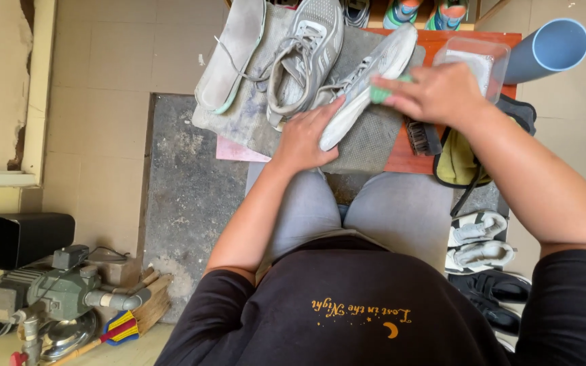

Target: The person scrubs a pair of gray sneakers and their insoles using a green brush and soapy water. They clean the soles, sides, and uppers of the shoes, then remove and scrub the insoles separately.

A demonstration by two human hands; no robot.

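Head view: on the grey mat over the red desk lie a loose insole at its left edge and a laced grey shoe mid-mat. A brush and clear tub sit by the right edge.

2nd shoe, pale grey, lies on its side across the mat, sole out. Left hand clasps its heel end. Right hand pinches a green pad vs. the sole; most of the pad is hidden.
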